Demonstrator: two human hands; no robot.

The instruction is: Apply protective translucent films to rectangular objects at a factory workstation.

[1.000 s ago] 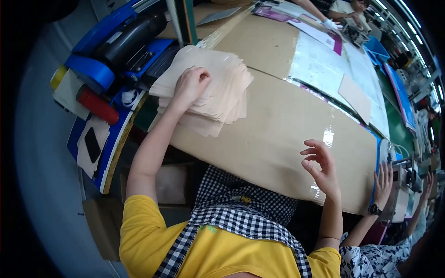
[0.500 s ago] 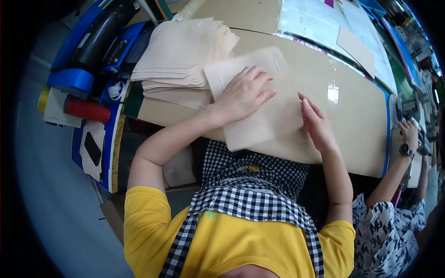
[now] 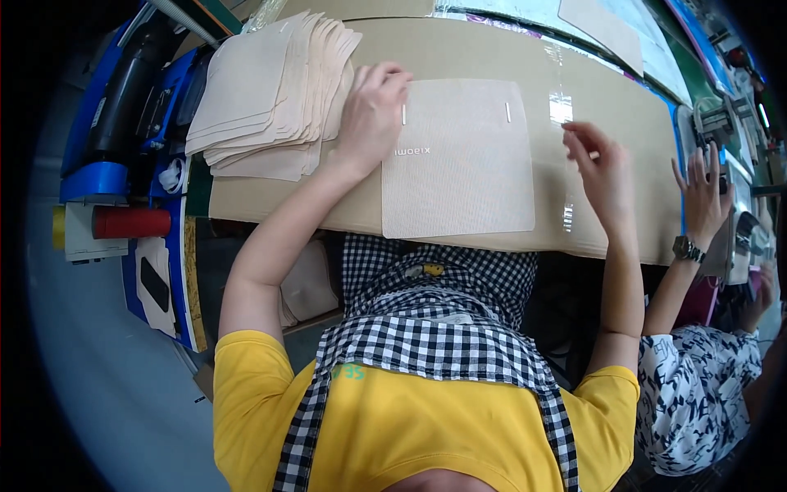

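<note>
A beige, fine-textured square panel lies flat before me, with two short pale slits near its far corners and small pale printing at its left side. My left hand is over the panel's far left edge, its fingers loosely bent and its thumb mostly hidden. To the right of the panel, my right hand hovers apart from it, its fingers bent, loosely spread and holding nothing. Left of my left hand is a thick, uneven stack of similar beige panels.
Brown cardboard with strips of clear tape covers the table. On the left are a red cylinder, a dark phone and a blue-and-black machine. A co-worker's hand is at the right, beside equipment.
The panel, tilted and blurred in motion before, now lies flat and square to me. My left hand has moved left to its edge; my right hand has moved right, away from it.
</note>
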